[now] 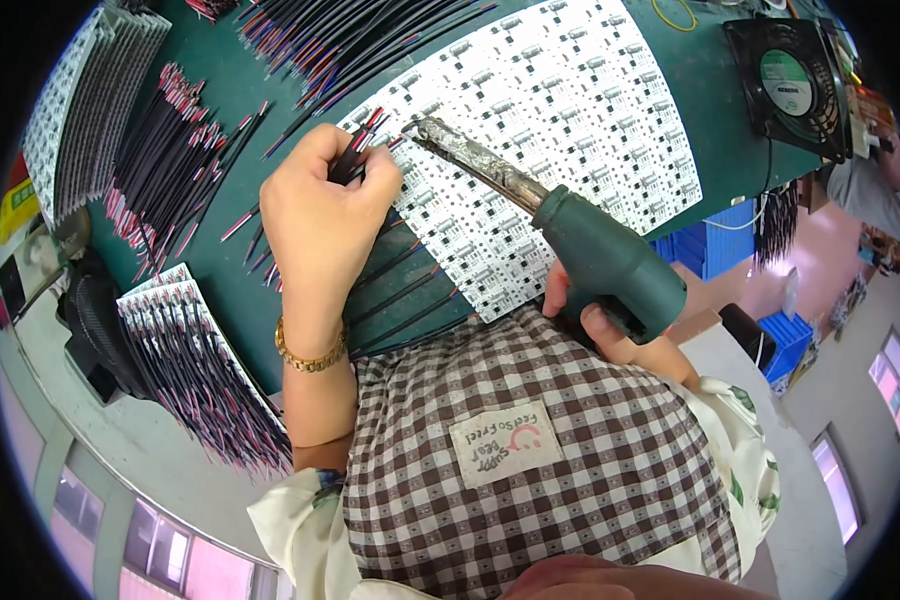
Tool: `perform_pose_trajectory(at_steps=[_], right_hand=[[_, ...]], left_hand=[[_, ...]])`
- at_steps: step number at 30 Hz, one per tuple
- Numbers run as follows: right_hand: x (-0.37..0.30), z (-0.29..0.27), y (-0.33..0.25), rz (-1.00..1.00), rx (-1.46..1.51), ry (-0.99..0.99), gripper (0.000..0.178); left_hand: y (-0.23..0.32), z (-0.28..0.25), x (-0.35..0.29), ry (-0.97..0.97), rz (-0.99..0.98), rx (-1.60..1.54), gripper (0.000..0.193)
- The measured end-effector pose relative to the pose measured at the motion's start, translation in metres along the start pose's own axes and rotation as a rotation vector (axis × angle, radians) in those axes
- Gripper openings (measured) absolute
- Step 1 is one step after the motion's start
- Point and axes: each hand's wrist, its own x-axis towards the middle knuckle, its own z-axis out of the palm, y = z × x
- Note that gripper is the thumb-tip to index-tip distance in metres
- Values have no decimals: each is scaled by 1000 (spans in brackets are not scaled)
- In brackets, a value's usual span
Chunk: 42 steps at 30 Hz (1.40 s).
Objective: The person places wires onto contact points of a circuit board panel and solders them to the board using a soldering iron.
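far left of the left fingers stands a stack of white boards (pixel 75 110) with thin, closely ranked edges; nearer them, loose black wires (pixel 160 165) with red and white ends lie heaped on the smooth green tabletop (pixel 715 130). below the fingers and to their left, a wired board (pixel 205 320) bristles with rows of similar leads. the left hand (pixel 320 215) rises nearly upright from the lower edge, back of the hand up, a gold-coloured link watch (pixel 310 350) at its wrist; thumb and forefinger are pinched together on a few black wires, the held wires (pixel 347 165), whose stripped-looking ends point up and right past the fingertips. just right of those fingers spreads a flat white circuit panel (pixel 570 110) dotted with small dark parts. below and between both hands, the checked cloth apron (pixel 420 420) carries a pale patch (pixel 507 445) with dark lettering and a red smiling face. the soldering tool (pixel 610 250), matte green handle and crusted silvery barrel, slants up-left, its tip close beside the held wires; contact cannot be told. the right hand (pixel 625 340) curls around its handle from below, partly hidden. beyond the right fingers, up and right, a black square fan (pixel 790 85) shows a green-and-white round label with small print.
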Motion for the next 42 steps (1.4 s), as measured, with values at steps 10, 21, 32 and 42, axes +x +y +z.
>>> perform_pose_trajectory(at_steps=[10, 21, 32, 42], right_hand=[[3, -4, 4, -74, -172, -68, 45], [5, 4, 1, -220, 82, 44, 41], [0, 2, -1, -154, 95, 53, 41], [2, 2, -5, -80, 83, 37, 34]], left_hand=[[-2, -1, 3, 9, -4, -3, 20], [-8, -4, 8, -49, 10, -19, 23], [-3, -13, 12, -155, -65, -81, 22], [-6, -14, 16, -211, -76, -128, 26]])
